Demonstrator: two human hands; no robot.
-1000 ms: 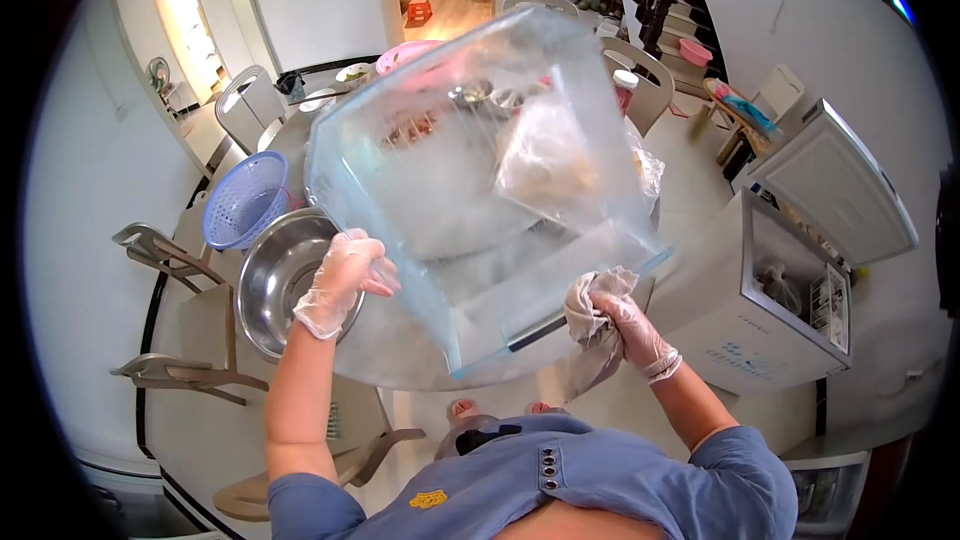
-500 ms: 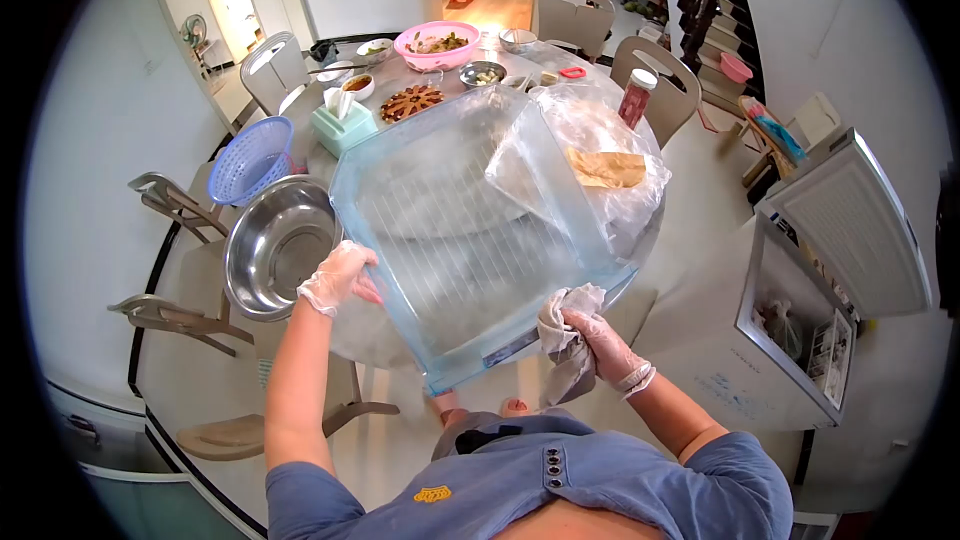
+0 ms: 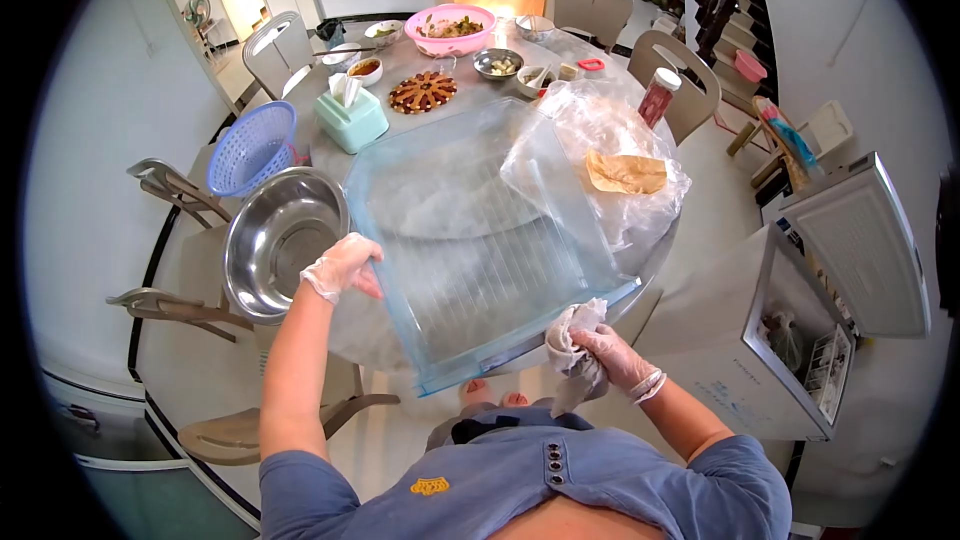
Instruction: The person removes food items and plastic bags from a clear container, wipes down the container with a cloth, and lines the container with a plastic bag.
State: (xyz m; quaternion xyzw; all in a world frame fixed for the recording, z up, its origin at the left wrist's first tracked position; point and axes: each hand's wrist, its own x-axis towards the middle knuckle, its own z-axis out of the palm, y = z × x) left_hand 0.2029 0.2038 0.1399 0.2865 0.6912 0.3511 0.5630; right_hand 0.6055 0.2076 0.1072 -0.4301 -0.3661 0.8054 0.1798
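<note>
A clear, bluish plastic drawer [image 3: 480,260] with a ribbed floor lies tilted over the near side of the round table, its front edge jutting past the table rim. My gloved left hand [image 3: 346,265] grips its left wall, thumb and fingers closed around the edge. In my gloved right hand [image 3: 615,358] is a bunched greyish cloth [image 3: 577,345], held by the drawer's front right corner. Whether the cloth touches the plastic there is hard to tell. A crumpled clear plastic bag [image 3: 590,130] with a piece of brown paper [image 3: 625,172] sits along the drawer's right side.
A steel basin [image 3: 250,250] and a blue colander [image 3: 252,145] stand left. Behind the drawer are a tissue box [image 3: 352,125], a trivet [image 3: 422,92], a pink bowl [image 3: 450,45] and a jar [image 3: 659,98]. An open chest freezer [image 3: 715,340] stands right; chairs surround the table.
The drawer's front has tipped lower, so its front label no longer shows clearly. My right hand and the cloth have shifted slightly down and right. My left hand keeps its grip.
</note>
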